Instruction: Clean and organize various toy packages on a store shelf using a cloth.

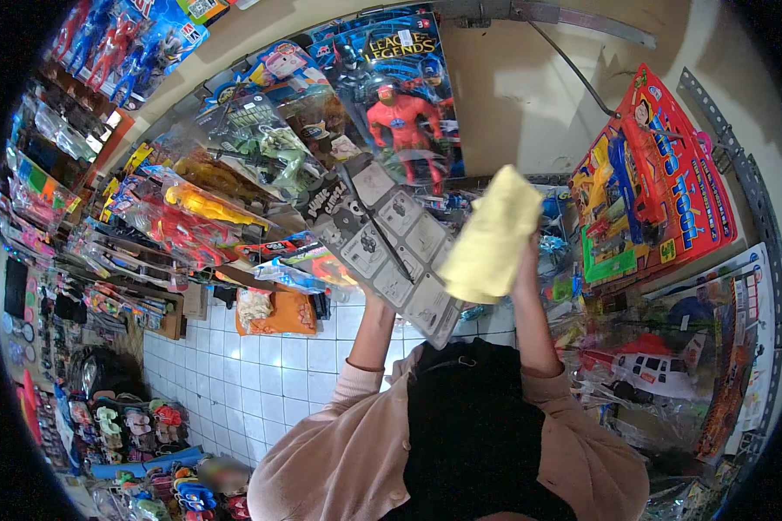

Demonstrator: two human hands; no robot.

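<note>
My left hand (pixel 374 298) is at the lower edge of a flat grey toy package (pixel 389 227) printed with small pictures, which leans at a slant in front of me. Most of that hand's fingers are hidden behind the package, and its grip cannot be made out fully. In my right hand (pixel 527 266) is a yellow cloth (pixel 493 236), raised to the right of the package. The cloth hangs bunched, slightly blurred, and covers most of the fingers. A thin dark rod (pixel 381 227) crosses the package's face.
Packaged action figures (pixel 404 122) hang at the back. A red toy tool set (pixel 660 178) hangs on the right, above a bagged toy helicopter (pixel 656 365). Many bagged toys (pixel 182 204) crowd the left rack. An orange bag (pixel 282 313) lies on the white tiled floor (pixel 235 373). Sandals (pixel 139 425) stand lower left.
</note>
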